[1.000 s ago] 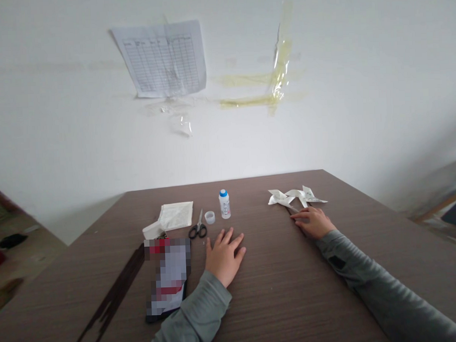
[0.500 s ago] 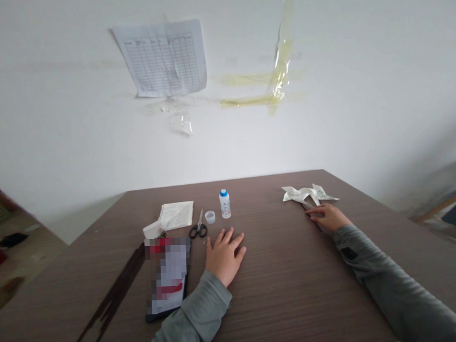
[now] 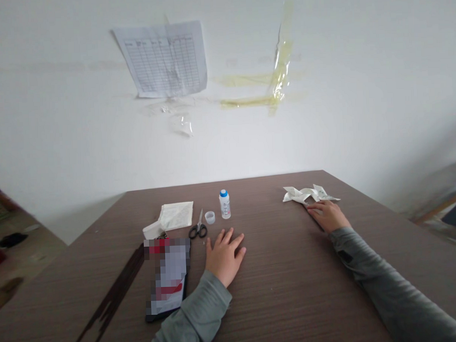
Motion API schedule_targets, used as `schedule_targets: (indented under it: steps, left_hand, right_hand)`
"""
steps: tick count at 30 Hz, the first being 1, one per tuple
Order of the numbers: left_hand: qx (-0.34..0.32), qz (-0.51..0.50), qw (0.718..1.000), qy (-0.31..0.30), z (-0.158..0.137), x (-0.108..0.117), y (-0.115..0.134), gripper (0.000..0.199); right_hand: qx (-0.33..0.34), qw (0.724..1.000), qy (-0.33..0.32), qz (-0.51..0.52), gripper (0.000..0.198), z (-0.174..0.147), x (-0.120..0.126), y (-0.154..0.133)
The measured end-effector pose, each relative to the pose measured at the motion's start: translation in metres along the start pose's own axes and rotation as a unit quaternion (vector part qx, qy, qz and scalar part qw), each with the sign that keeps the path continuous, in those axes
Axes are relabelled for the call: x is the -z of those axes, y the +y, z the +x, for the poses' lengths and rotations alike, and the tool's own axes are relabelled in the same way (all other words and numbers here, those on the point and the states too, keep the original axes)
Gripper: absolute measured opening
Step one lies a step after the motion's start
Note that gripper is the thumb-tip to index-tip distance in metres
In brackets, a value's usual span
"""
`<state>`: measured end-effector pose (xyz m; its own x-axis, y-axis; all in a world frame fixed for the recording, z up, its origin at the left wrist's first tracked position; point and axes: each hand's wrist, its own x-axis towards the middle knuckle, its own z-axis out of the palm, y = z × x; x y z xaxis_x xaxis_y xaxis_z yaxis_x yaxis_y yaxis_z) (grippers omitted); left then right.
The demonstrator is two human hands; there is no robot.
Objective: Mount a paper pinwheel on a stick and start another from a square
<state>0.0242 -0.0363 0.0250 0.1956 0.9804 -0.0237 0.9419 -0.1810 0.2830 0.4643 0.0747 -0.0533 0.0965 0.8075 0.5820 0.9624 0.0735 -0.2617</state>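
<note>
Currently, head view: right hand lying flat, fingers loose, touching stick of folded paper pinwheel near tabletop's far right corner; pinwheel looking assembled. Left hand resting flat, fingers spread, holding nothing. Scissors, glue bottle, loose cap sitting mid-tabletop toward far edge.

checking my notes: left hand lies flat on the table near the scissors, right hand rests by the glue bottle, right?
Not quite. The right hand rests by the paper pinwheel, far from the glue bottle. The left hand does lie flat near the scissors, as the head view shows.

bare table between hands, bottle beyond
</note>
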Motion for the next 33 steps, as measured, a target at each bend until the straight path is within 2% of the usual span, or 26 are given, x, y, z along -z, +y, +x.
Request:
schedule_targets:
  steps: [2,8,13,15,22,25,29,33]
  left_hand:
    - [0.0,0.007,1.0,-0.005,-0.002,0.002,0.002,0.054]
    - [-0.005,0.011,1.0,0.013,-0.001,0.001,0.012,0.053]
    - [-0.005,0.013,1.0,0.016,0.003,-0.004,0.017,0.054]
    - [-0.01,0.012,1.0,0.017,0.003,-0.005,0.017,0.054]
    - [-0.008,0.022,1.0,0.002,0.0,0.0,0.019,0.055]
    - [-0.009,0.031,0.999,-0.015,0.0,0.006,0.022,0.059]
    - [-0.014,0.026,1.0,-0.006,0.0,0.015,0.022,0.069]
    - [-0.014,0.043,0.999,0.003,-0.002,0.032,0.011,0.059]
  right_hand:
    - [0.01,1.0,-0.024,0.012,0.028,-0.002,0.003,-0.021]
    - [0.13,0.981,-0.112,0.09,0.034,-0.022,-0.007,-0.102]
    - [0.169,0.957,-0.22,0.089,0.054,-0.041,-0.018,-0.148]
    - [0.168,0.952,-0.243,0.084,0.056,-0.044,-0.019,-0.155]
    - [0.173,0.948,-0.259,0.07,0.056,-0.044,-0.009,-0.162]
    - [0.168,0.945,-0.274,0.065,0.059,-0.044,-0.004,-0.165]
    - [0.162,0.945,-0.274,0.074,0.058,-0.044,-0.002,-0.167]
    - [0.152,0.95,-0.261,0.083,0.055,-0.046,-0.003,-0.166]
